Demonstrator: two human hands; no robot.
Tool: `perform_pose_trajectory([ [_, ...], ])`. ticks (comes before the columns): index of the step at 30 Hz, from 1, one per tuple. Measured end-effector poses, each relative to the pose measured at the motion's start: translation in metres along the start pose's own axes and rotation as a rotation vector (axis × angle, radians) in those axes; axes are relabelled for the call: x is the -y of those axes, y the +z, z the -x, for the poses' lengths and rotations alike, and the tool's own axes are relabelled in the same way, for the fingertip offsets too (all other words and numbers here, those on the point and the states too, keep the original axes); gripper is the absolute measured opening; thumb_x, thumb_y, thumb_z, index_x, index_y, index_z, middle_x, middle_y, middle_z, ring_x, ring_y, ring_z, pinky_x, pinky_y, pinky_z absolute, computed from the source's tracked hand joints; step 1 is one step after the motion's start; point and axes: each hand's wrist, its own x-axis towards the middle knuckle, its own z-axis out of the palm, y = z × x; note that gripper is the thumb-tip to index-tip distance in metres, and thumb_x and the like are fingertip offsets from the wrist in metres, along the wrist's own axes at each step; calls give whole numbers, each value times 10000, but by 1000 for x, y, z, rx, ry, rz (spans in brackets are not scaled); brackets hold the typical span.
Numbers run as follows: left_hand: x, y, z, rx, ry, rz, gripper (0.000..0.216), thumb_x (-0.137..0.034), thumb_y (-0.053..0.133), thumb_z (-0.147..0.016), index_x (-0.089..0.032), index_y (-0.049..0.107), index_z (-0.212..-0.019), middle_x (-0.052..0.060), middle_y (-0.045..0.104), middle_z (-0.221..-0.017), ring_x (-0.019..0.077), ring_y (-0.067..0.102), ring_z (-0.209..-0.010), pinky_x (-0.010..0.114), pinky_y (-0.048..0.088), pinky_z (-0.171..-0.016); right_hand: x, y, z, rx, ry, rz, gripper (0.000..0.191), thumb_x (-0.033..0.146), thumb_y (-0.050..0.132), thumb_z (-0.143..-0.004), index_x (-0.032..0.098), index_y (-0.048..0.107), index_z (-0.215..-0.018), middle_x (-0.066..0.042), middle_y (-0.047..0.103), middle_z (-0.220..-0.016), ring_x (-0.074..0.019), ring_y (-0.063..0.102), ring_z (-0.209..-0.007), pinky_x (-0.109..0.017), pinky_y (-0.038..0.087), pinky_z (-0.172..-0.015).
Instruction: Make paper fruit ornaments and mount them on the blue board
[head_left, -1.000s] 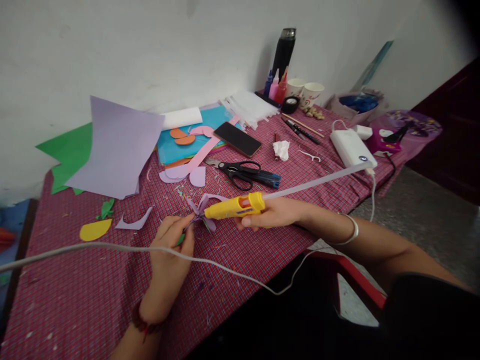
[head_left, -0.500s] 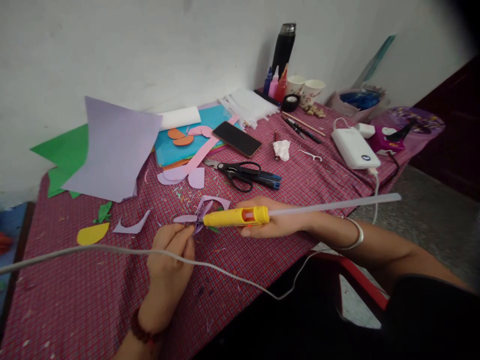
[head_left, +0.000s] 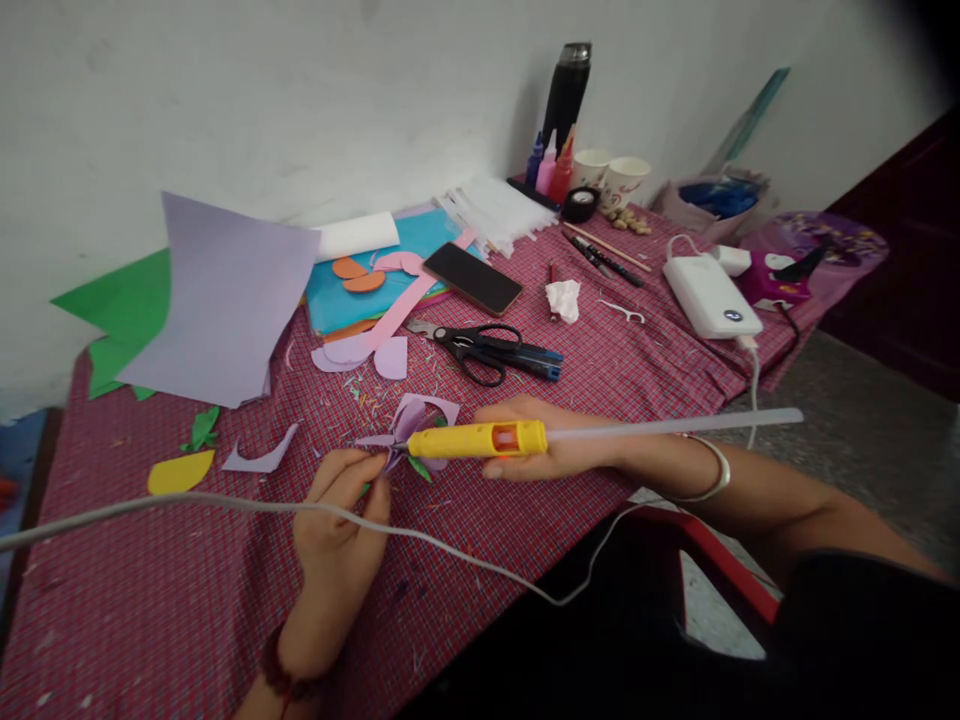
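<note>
My right hand (head_left: 529, 440) is wrapped round a yellow hot glue gun (head_left: 457, 441), seen from above, with a long translucent glue stick (head_left: 675, 425) sticking out of its back end. The gun's nozzle points left into a purple paper flower (head_left: 405, 425) with some green paper below it. Pinched between the thumb and fingers of my left hand (head_left: 341, 510) is the flower's near-left edge. Whether the nozzle touches the paper I cannot tell. A purple paper offcut (head_left: 262, 455) and a yellow paper piece (head_left: 180, 472) lie left of my left hand.
Black scissors (head_left: 480, 345), a phone (head_left: 472, 277) and coloured paper sheets (head_left: 217, 300) lie beyond my hands. A white cable (head_left: 480, 565) crosses in front of my left wrist. A power bank (head_left: 709, 297), paper cups (head_left: 626, 182) and a black flask (head_left: 568, 95) stand farther right.
The glue gun has shifted slightly right and tilted, its glue stick's rear end now lower. The flower has turned a little in my left fingers, showing more green paper.
</note>
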Motion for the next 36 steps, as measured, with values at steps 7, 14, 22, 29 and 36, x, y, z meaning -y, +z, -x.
perform_pose_trajectory([
  [7,-2,0,1,-12,-23,-3,169,-54,585,-830,-196,645,-901,2,618,-858,112,613,-763,230,498,-690,-3,-1,0,-16,-9,104,287,419,611,-886,159,494,-845,35,488,-721,-74,432,-605,-210,343,-570],
  [14,-1,-1,2,-9,-8,-33,180,-65,575,-830,-201,655,-917,8,627,-853,122,617,-763,240,497,-677,-10,1,2,-31,-19,136,319,462,617,-877,163,513,-838,27,509,-719,-78,421,-595,-222,316,-566],
  [22,0,0,4,-11,-44,-13,180,-67,594,-822,-199,668,-918,9,633,-854,124,612,-764,246,490,-683,-9,0,3,-19,-5,125,310,450,616,-880,162,508,-839,23,521,-733,-77,419,-604,-217,326,-574],
  [29,0,2,9,-28,-244,174,174,-100,626,-826,-216,691,-938,3,619,-887,122,594,-763,263,470,-667,-5,0,1,-18,-17,-61,272,393,616,-884,157,489,-840,36,477,-712,-67,403,-583,-206,356,-538],
  [36,-1,1,9,-59,-229,189,210,-106,632,-829,-236,694,-982,14,634,-936,145,606,-828,312,479,-741,-13,2,2,88,94,-303,401,530,522,-916,141,546,-825,3,558,-708,-77,499,-611,-204,444,-555],
])
